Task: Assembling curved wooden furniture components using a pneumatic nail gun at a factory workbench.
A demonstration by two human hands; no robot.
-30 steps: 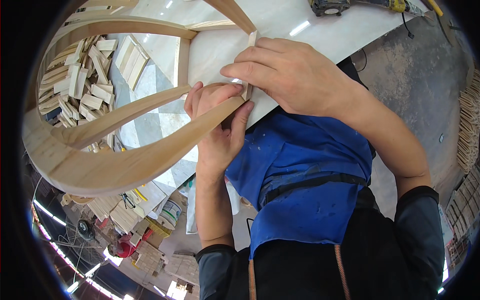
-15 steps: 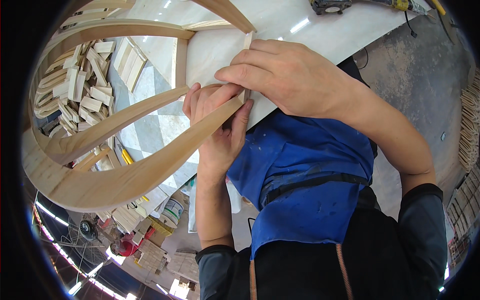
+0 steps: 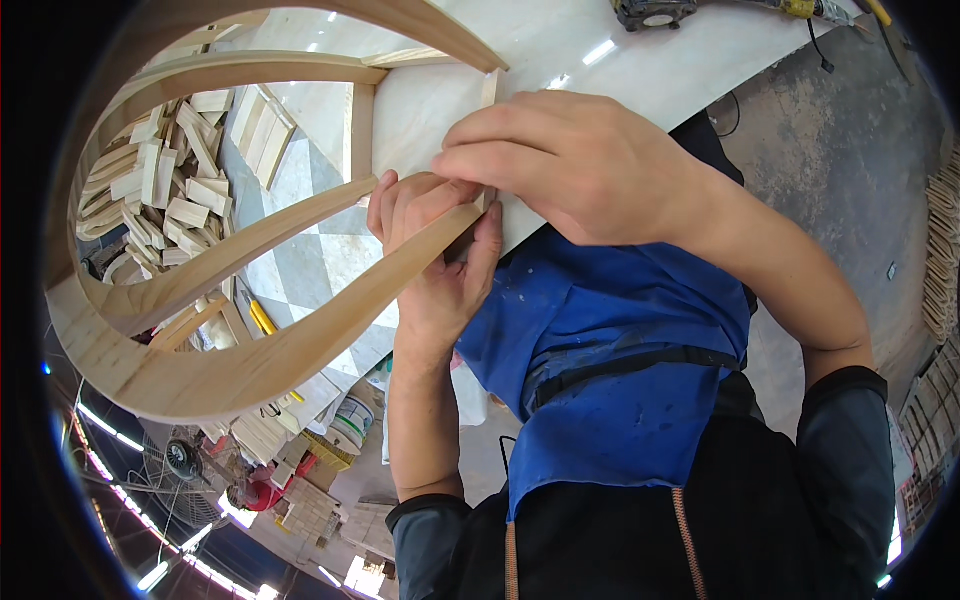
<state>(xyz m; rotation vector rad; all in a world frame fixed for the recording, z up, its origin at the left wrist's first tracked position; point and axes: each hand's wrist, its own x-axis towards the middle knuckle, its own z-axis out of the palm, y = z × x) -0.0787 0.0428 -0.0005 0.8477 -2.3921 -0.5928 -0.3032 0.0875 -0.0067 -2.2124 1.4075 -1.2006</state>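
Observation:
A pale wooden frame of curved, bent legs (image 3: pixel 215 375) stands on the white tabletop and fills the left side. My left hand (image 3: pixel 437 305) is closed round the near leg's tip, its thumb on the near side and its fingers behind. That tip meets a narrow wooden crosspiece (image 3: pixel 492 88), whose far end joins another leg. Over this corner bends my right hand (image 3: pixel 590 170), fingers together and curled down on the crosspiece. Its fingertips lie close to those of my left hand. Most of the joint is hidden beneath the fingers.
Cut wooden pieces (image 3: pixel 190 215) lie piled at the left, beside a few flat slats (image 3: pixel 263 135). A yellow-handled tool (image 3: pixel 262 318) rests near the frame. At the far edge are a dark tool (image 3: pixel 655 12) and a cable (image 3: pixel 820 50). A bucket (image 3: pixel 352 420) stands below the table.
My right hand has shifted slightly nearer, and its fingers are more curled over the crosspiece. My left hand keeps its hold on the leg's tip. The view has shifted a little.

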